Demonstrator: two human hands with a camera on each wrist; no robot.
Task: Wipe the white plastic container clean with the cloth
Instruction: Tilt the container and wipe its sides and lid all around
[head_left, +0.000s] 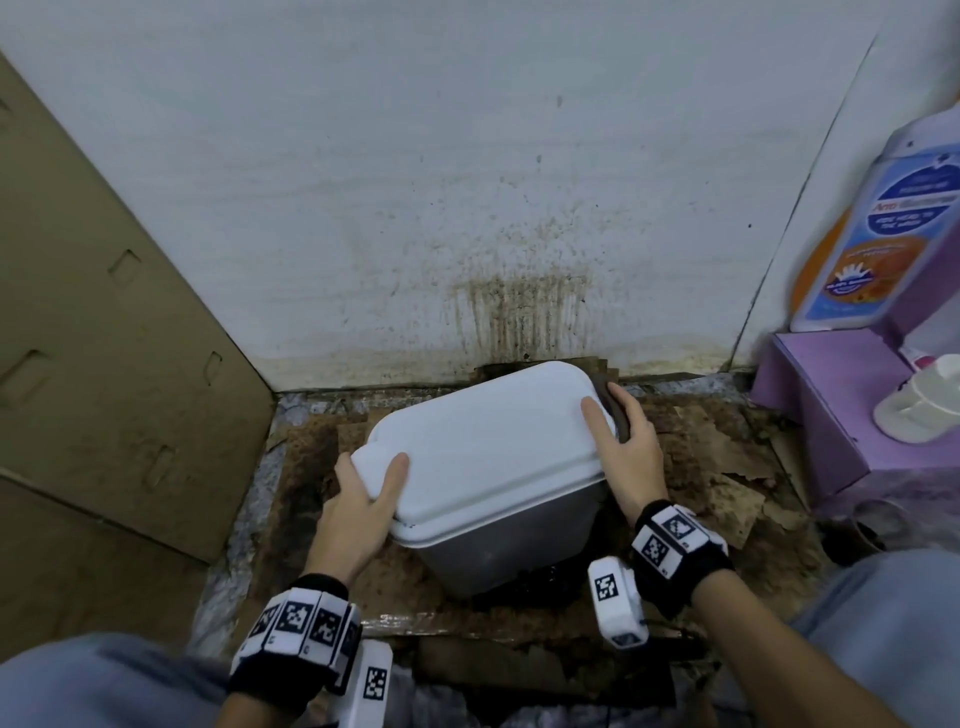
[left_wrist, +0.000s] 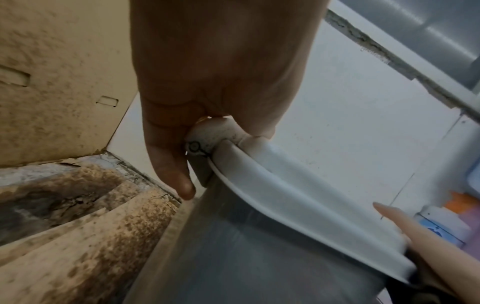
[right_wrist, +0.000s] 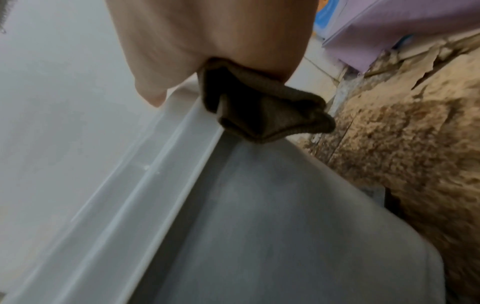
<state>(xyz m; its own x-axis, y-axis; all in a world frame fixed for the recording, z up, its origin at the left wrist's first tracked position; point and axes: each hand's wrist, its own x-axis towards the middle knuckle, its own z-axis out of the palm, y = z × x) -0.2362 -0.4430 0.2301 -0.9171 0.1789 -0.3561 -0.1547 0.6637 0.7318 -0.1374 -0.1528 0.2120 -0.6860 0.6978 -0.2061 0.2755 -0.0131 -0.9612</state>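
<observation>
Both hands busy: container (head_left: 483, 457) gripped by left hand (head_left: 358, 499), cloth (right_wrist: 262, 111) clamped under right hand (head_left: 631, 447) at lid edge; lid white already, grey sides judged still unwiped.

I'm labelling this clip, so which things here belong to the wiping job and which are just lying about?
Job:
- container, lid on
- cloth, pressed to the container's right edge
- left hand, gripping the lid's corner
- right hand, holding the cloth

Lying about:
- cardboard
- purple box
- bottle
- white cup
</observation>
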